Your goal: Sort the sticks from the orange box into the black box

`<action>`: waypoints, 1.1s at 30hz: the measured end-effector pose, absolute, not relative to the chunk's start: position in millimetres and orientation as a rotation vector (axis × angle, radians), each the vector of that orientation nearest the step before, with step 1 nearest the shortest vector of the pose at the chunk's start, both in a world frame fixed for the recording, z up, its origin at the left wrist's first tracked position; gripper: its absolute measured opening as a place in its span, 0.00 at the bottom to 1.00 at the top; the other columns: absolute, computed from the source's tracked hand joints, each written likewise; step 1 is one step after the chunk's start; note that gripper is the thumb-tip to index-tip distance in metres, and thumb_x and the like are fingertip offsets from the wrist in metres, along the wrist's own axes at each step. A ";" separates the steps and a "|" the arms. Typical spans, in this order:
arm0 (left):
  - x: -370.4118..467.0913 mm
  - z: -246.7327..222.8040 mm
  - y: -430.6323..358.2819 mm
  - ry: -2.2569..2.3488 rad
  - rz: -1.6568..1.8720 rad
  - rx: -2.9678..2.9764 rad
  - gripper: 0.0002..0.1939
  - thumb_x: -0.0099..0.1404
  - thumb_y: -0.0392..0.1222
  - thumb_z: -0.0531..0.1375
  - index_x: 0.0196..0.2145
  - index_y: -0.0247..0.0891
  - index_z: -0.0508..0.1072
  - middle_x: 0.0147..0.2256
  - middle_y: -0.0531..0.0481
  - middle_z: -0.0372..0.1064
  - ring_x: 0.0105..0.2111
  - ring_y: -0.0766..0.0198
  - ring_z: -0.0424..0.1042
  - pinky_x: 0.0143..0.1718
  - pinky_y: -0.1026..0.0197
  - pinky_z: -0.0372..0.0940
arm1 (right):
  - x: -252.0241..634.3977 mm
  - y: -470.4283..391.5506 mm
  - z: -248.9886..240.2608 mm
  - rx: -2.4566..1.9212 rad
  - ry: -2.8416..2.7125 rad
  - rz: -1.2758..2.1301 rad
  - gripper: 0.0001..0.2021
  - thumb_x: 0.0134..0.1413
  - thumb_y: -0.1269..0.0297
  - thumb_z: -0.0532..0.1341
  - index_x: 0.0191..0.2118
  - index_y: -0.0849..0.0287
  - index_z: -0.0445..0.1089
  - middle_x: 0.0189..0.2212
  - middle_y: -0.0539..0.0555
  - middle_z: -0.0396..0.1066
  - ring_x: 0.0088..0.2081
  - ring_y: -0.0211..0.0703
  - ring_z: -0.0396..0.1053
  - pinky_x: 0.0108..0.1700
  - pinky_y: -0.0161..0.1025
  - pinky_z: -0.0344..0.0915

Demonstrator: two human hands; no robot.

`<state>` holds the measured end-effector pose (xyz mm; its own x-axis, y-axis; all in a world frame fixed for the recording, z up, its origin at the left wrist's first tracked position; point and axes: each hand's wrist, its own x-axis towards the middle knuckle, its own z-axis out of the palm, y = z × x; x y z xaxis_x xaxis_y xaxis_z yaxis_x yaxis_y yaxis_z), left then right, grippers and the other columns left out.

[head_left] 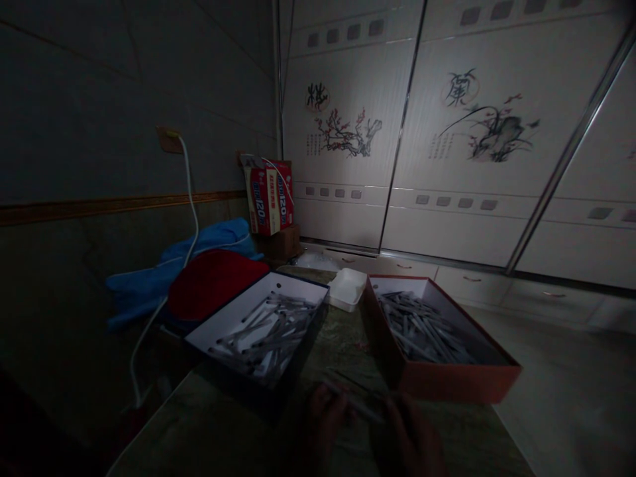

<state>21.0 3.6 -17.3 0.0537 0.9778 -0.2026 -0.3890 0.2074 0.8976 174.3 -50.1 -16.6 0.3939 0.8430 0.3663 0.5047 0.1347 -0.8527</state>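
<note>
My left hand is closed around a pale, slim pen barrel that slants down to the right. Close beside it, my right hand has its fingers bent together at the end of a thin dark rod, which looks like a pen refill. Deep shadow hides most of both hands. Left of them stands a dark blue box with many pale, dark-ended pens in it. On the right, a reddish-brown box holds a heap of similar slim pen parts.
A small white tray sits between the boxes on the table. A red round cushion and blue cloth lie behind the left box. A white cable hangs from the wall. Red cartons stand near sliding doors.
</note>
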 end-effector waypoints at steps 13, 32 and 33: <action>21.4 -22.2 1.8 0.803 1.146 0.661 0.22 0.46 0.55 0.67 0.30 0.35 0.70 0.21 0.54 0.69 0.21 0.67 0.66 0.23 0.63 0.60 | 266.1 17.1 69.8 -1.923 -1.343 -0.254 0.15 0.58 0.56 0.46 0.34 0.58 0.66 0.26 0.58 0.74 0.26 0.47 0.72 0.26 0.37 0.62; 24.2 23.2 -36.9 1.075 1.140 1.004 0.04 0.50 0.43 0.63 0.25 0.42 0.72 0.19 0.52 0.69 0.15 0.65 0.64 0.18 0.62 0.57 | 184.7 -35.7 -29.1 -1.462 -1.666 -0.157 0.20 0.54 0.48 0.52 0.37 0.55 0.75 0.36 0.61 0.77 0.36 0.55 0.75 0.35 0.44 0.71; 15.2 40.4 -37.7 1.157 1.090 1.156 0.02 0.51 0.40 0.61 0.25 0.42 0.73 0.20 0.51 0.70 0.17 0.63 0.66 0.20 0.62 0.59 | 181.0 -37.1 -44.0 -1.450 -1.696 -0.147 0.20 0.55 0.48 0.52 0.37 0.53 0.76 0.36 0.61 0.77 0.36 0.55 0.75 0.35 0.44 0.71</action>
<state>15.2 -37.7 40.4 0.0944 0.9913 -0.0916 -0.0331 0.0951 0.9949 181.0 -37.1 -44.0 0.0623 0.7437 0.6656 0.8472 0.3132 -0.4292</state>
